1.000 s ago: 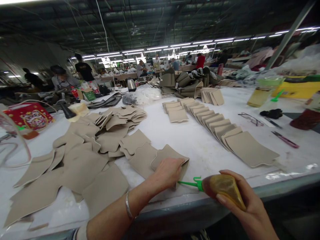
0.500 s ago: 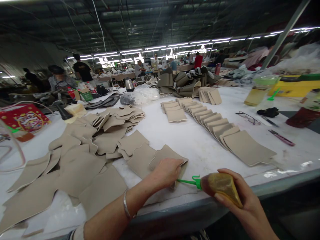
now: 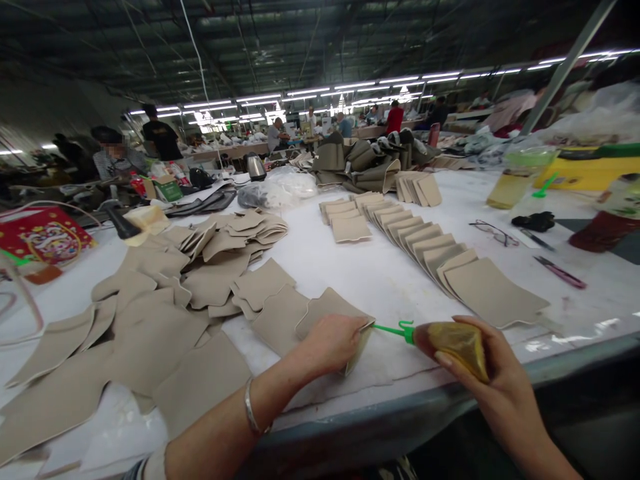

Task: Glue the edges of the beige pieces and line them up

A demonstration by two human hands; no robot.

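Observation:
My left hand (image 3: 331, 343) presses down on a beige cut fabric piece (image 3: 327, 307) near the front edge of the white table (image 3: 370, 273), fingers curled over its right edge. My right hand (image 3: 487, 373) is wrapped round a soft amber glue bottle (image 3: 453, 341). The bottle's green nozzle (image 3: 393, 329) points left and its tip touches the piece's right edge, just beside my left fingers. A silver bracelet sits on my left wrist.
Loose beige pieces (image 3: 165, 300) are heaped on the left. A fanned row of the same pieces (image 3: 440, 257) runs along the right. Glasses (image 3: 494, 232), pink scissors (image 3: 560, 272), a plastic tub (image 3: 520, 177) and a red bag (image 3: 43, 240) lie about. People work at benches behind.
My right hand has lifted the glue bottle slightly, so the nozzle tip moved up along the piece's right edge. My left hand stays pressed on the piece.

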